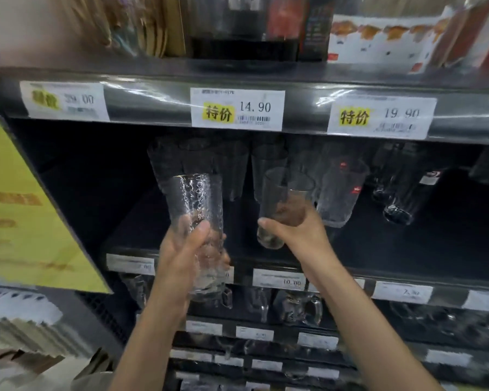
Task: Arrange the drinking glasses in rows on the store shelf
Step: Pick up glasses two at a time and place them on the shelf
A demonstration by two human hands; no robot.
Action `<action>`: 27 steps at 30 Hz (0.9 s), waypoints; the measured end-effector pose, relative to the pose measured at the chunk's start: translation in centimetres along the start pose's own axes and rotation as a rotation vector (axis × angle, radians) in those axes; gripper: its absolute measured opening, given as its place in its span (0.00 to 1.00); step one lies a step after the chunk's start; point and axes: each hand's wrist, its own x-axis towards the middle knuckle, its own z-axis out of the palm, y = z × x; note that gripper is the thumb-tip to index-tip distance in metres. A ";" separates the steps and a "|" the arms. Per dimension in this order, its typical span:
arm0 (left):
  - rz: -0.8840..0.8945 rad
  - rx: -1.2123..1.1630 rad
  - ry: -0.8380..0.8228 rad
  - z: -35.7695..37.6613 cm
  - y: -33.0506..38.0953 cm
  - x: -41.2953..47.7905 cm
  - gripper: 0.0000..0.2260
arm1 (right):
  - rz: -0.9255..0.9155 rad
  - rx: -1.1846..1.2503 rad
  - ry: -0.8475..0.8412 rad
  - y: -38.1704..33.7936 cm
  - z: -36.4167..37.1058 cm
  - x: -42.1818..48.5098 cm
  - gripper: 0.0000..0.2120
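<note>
My left hand [185,258] grips a tall dimpled clear glass [196,204] by its lower half, holding it upright in front of the dark shelf [141,235]. My right hand [297,231] grips a smooth clear glass [277,193] near its base, tilted a little to the left, just right of the dimpled one. Behind both, several more clear glasses [339,193] stand on the same shelf, some with small red labels. The shelf's left part in front of them is bare.
The shelf above carries boxed goods and price tags, one reading 14.90 [236,110]. A yellow sign [26,210] juts out at the left. Lower shelves hold glass mugs [299,307] with white price tags along their edges.
</note>
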 end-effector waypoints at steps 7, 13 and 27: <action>0.022 -0.004 -0.112 -0.7 0.2 3.1 0.29 | -0.005 -0.051 0.067 1.6 1.9 2.6 0.29; 0.048 0.004 -0.123 -1.2 0.2 5.6 0.27 | -0.013 -0.052 0.106 2.4 2.4 3.6 0.30; 0.052 -0.062 -0.160 -1.8 -0.4 7.4 0.39 | 0.005 -0.126 0.157 3.5 2.9 5.0 0.36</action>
